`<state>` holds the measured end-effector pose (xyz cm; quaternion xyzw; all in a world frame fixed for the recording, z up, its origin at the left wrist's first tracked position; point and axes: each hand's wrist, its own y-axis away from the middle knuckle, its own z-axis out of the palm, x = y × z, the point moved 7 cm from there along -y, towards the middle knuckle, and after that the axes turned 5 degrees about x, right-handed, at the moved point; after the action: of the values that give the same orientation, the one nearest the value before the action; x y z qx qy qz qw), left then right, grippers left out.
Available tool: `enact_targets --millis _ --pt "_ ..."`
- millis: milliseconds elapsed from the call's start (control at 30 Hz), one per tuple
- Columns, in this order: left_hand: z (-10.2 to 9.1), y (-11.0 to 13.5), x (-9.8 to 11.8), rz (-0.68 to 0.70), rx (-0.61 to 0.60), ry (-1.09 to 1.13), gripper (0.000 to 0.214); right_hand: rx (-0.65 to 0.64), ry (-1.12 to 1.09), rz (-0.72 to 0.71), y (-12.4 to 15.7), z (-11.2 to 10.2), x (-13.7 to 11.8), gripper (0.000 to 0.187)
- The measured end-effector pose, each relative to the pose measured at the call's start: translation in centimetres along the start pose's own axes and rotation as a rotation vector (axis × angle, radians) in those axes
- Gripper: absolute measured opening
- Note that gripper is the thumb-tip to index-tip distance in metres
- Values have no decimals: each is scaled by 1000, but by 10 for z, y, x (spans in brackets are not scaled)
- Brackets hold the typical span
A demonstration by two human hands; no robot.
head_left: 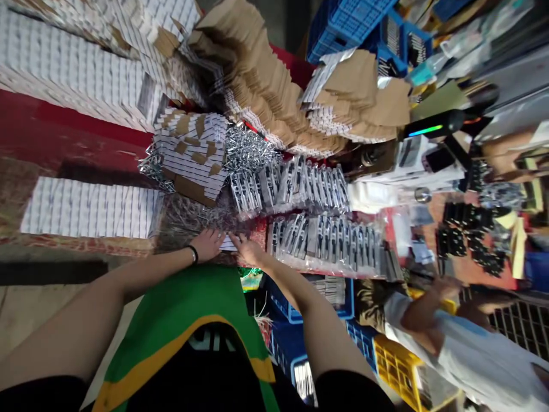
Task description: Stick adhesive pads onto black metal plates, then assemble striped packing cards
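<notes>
My left hand (209, 242) and my right hand (247, 249) meet at the near edge of a red table (51, 134). Between them is a small white packet (227, 244), pinched by the fingers of both hands. A black band circles my left wrist. Just beyond the hands lies a heap of small shiny metal parts (189, 214). To the right of my right hand run rows of clear bagged metal items (330, 237).
White striped box stacks (90, 209) sit left, a tilted one (193, 151) behind. Brown cardboard cards (257, 80) pile at the back. Blue crates (343, 26) stand far back and under the table. Another person's arm in a light sleeve (463, 343) works at right, over a yellow crate (398, 366).
</notes>
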<state>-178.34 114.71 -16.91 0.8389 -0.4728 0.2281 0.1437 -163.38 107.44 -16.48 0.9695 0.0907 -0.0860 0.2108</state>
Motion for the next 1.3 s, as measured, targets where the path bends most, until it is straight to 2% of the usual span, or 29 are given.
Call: enact_targets --millis 200,333,433,500,600,667,733,800,900,967,1000,1067,1133,1233,1300 --pt "5 -11 -9 63 -162 -81 60 -7 -6 -19 -4 3 0 80" --pt "4 -6 -8 56 -67 23 62 11 44 14 0 4 -5 80" --pt "12 4 -1 46 -38 -18 76 -10 21 0 3 7 -10 97" --pt "18 9 4 2 -35 -113 75 -7 30 12 4 11 -11 106" --pt "17 5 13 -80 -52 -233 71 59 58 131 6 14 -9 84" --pt "14 -5 21 -81 -127 -255 80 75 28 190 6 13 -10 78" --pt "6 -15 27 -79 -203 -235 87 71 -8 194 5 4 -12 82" --pt "-8 -15 24 -125 -240 -180 83 140 -36 203 5 -19 -12 79" --pt "-39 11 4 -232 -163 -71 63 478 -169 292 13 -66 -1 54" --pt "-67 39 -23 -333 -2 -63 51 717 -329 331 20 -83 5 47" --pt "-83 53 -40 -404 102 -88 47 793 -420 337 22 -84 6 47" --pt "-111 78 -75 -592 310 -156 46 841 -571 330 14 -77 1 50" --pt "-128 93 -103 -766 453 -209 54 815 -644 303 -5 -69 -12 49" --pt "-136 92 -126 -884 526 -209 76 790 -651 350 -49 -75 -33 49" --pt "-136 86 -133 -905 513 -172 89 799 -620 463 -84 -92 -41 62"
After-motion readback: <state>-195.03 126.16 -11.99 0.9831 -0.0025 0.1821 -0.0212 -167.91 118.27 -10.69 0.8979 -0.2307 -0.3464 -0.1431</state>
